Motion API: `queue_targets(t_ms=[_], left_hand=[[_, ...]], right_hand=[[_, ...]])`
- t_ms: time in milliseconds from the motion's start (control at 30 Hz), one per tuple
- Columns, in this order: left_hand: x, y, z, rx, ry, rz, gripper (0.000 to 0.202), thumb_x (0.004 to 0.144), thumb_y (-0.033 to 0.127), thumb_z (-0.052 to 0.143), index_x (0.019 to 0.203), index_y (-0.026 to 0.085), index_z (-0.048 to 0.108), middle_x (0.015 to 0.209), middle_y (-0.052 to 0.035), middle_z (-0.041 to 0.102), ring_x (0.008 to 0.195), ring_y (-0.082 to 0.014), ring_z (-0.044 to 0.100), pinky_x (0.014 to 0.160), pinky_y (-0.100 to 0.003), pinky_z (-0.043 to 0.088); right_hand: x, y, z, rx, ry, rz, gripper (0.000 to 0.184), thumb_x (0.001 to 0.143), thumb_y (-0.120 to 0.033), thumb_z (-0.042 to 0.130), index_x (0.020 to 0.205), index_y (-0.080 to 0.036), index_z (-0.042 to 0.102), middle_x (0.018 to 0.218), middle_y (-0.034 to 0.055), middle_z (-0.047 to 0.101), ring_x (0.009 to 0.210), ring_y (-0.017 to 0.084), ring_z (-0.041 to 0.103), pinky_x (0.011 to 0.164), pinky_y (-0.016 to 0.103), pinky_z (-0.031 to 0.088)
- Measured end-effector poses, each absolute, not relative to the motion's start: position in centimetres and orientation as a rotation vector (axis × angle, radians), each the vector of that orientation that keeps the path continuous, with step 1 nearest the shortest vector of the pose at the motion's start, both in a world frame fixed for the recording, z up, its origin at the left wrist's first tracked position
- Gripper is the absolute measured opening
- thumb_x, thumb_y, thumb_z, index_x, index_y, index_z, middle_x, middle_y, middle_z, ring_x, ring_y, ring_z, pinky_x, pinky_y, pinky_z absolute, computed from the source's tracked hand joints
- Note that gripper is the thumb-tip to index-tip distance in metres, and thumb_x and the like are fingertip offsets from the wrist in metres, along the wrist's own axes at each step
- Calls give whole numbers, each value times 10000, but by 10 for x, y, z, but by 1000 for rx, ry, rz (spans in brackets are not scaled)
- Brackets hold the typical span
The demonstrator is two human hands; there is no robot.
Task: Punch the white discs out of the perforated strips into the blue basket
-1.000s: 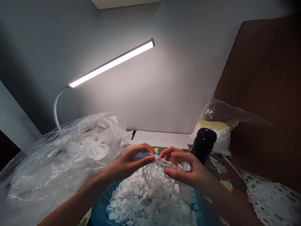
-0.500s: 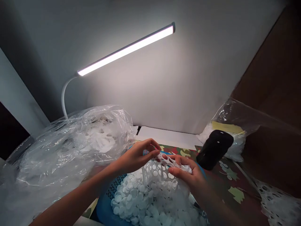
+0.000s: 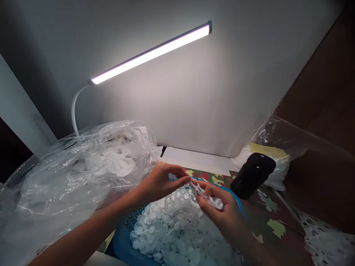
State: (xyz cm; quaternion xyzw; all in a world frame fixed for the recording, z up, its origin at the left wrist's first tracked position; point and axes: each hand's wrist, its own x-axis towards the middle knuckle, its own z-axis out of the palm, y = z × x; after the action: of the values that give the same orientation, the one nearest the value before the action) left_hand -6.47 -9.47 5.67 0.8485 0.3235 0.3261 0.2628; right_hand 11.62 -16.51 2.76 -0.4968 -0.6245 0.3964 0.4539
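Note:
Above a blue basket [image 3: 121, 244] full of small white discs [image 3: 166, 232], both my hands are on a white sheet full of round holes [image 3: 195, 187]. My left hand [image 3: 163, 181] pinches the sheet's upper end between thumb and fingertips. Bunched white material of the same sheet lies in my right hand [image 3: 219, 201], the fingers closed around it. Part of the sheet, with discs showing in it, hangs below between the hands, over the heap.
A clear plastic bag [image 3: 119, 162] of white scraps lies at left beneath a lit lamp [image 3: 155, 53]. On the right are a black object [image 3: 253, 175], a bag with a yellow label [image 3: 269, 149] and more holed sheet [image 3: 327, 240]. A camouflage-patterned cloth [image 3: 277, 225] covers the table.
The holed sheet is more bunched into my right hand, and less of it stretches between the hands. My left hand keeps its pinch. The view has shifted slightly.

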Motion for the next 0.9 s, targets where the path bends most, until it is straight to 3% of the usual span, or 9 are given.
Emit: queue_targets(t_ms=[200, 367, 533, 667, 767, 900], left_hand=[[-66, -92, 54, 2278, 913, 965, 147, 781, 204, 584, 688, 161, 690, 641, -22, 687, 591, -126, 609, 577, -217, 429], [-68, -88, 59, 2205, 1017, 1041, 145, 759, 205, 594, 656, 142, 674, 621, -25, 674, 580, -120, 609, 566, -209, 447], [-70, -83, 58, 2137, 1010, 1080, 128, 757, 190, 585, 688, 134, 677, 615, -27, 668, 568, -111, 592, 548, -203, 440], [-69, -82, 58, 2011, 988, 1063, 117, 762, 188, 574, 694, 128, 649, 629, -33, 664, 574, -111, 591, 538, -202, 439], [-66, -87, 59, 1867, 899, 952, 147, 798, 230, 545, 719, 126, 614, 692, -58, 670, 661, -141, 625, 592, -226, 472], [-62, -97, 60, 2078, 871, 952, 154, 811, 250, 555, 733, 138, 627, 707, -43, 666, 651, -128, 603, 612, -227, 459]], right_hand=[[117, -164, 21, -1249, -1634, 934, 266, 792, -274, 524, 598, -196, 360, 955, 22, 629, 526, 115, 387, 486, 260, 302], [118, -162, 25, -1226, -1491, 1047, 295, 775, -295, 539, 589, -199, 330, 805, -6, 609, 680, 166, 500, 575, 249, 365], [118, -157, 24, -1244, -1341, 1116, 277, 717, -294, 574, 569, -200, 360, 650, -22, 540, 612, 154, 487, 529, 229, 337], [117, -156, 20, -1198, -1215, 1180, 285, 689, -299, 596, 567, -204, 356, 636, -21, 533, 580, 149, 484, 496, 221, 319], [116, -157, 20, -1106, -1207, 1196, 322, 675, -290, 604, 547, -192, 326, 733, -5, 569, 629, 150, 495, 526, 224, 343], [114, -157, 22, -984, -1165, 1290, 343, 685, -354, 641, 591, -191, 354, 750, 4, 571, 592, 131, 481, 527, 227, 358]])
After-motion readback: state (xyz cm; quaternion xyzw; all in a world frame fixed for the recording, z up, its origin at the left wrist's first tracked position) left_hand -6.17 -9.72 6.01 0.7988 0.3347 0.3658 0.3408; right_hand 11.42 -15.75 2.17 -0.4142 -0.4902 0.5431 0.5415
